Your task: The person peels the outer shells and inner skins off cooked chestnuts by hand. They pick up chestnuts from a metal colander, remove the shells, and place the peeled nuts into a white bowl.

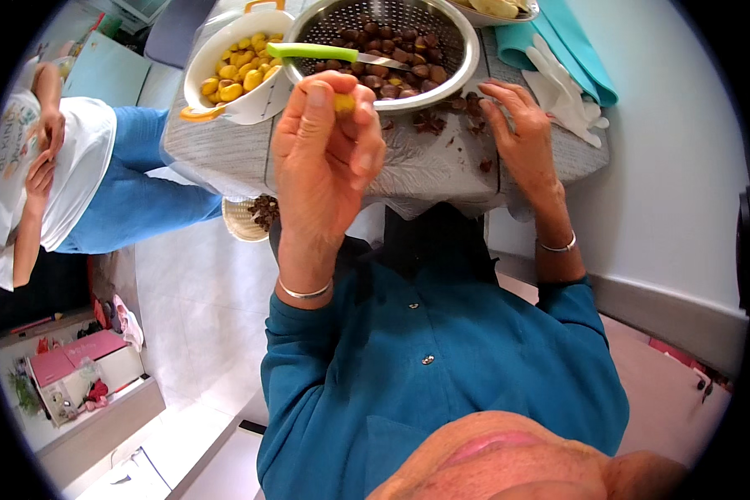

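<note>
My left hand (328, 147) is raised above the table's near side, its thumb and fingers closed on a peeled yellow chestnut (344, 104). My right hand (525, 134) is held over the right of the table, fingers apart, fingertips beside brown chestnut shell pieces (473, 105). Nothing shows in its grasp. A steel colander (470, 59) holds brown unpeeled chestnuts (381, 65). Across its rim and over them lies a knife with a green handle (312, 51). To its left, a white bowl with orange handles (250, 114) contains peeled yellow chestnuts (240, 69).
White gloves (559, 84) and a folded turquoise cloth (553, 37) lie at the table's right. Behind the colander stands another bowl (525, 14). A woven basket (237, 219) with shells is below the table edge. Another person (75, 144) stands at the left, hands together.
</note>
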Demonstrator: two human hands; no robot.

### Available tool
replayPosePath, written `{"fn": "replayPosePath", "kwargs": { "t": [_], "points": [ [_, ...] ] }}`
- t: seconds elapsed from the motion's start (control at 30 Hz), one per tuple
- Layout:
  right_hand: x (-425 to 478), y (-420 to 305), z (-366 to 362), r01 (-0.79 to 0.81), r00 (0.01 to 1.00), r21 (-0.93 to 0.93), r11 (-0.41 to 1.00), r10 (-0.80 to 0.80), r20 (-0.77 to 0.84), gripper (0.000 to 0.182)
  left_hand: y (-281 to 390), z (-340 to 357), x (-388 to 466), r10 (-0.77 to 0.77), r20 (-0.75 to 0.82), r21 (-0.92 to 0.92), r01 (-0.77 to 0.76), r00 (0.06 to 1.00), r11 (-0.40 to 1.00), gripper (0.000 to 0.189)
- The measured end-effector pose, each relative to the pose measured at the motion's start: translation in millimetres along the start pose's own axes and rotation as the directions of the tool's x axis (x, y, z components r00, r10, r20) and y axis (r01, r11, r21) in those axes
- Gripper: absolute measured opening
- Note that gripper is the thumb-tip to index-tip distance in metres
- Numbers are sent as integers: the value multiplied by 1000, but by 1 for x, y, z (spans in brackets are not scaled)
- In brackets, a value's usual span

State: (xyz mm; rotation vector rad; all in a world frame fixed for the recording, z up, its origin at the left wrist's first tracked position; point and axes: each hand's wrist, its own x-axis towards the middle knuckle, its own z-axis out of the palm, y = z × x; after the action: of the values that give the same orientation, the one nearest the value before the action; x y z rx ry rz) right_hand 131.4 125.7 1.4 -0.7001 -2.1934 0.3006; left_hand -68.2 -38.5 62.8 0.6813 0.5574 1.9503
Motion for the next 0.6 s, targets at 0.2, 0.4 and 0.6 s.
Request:
{"fn": "replayPosePath", "kwargs": {
  "t": [0.2,0.4,0.6],
  "points": [
    [7,-6,-14,-14,1000,42,999,13,16,19,18,-8,12,-34,-32,79,36,999,996,28],
    [-5,0,-20,-56,997,130,990,62,-43,16,5,3,13,-261,-13,117,261,965,958,36],
    [-6,-9,-22,124,985,240,963,-91,-143,16,-49,18,2,-524,-10,-277,501,852,820,35]
  ]
}}
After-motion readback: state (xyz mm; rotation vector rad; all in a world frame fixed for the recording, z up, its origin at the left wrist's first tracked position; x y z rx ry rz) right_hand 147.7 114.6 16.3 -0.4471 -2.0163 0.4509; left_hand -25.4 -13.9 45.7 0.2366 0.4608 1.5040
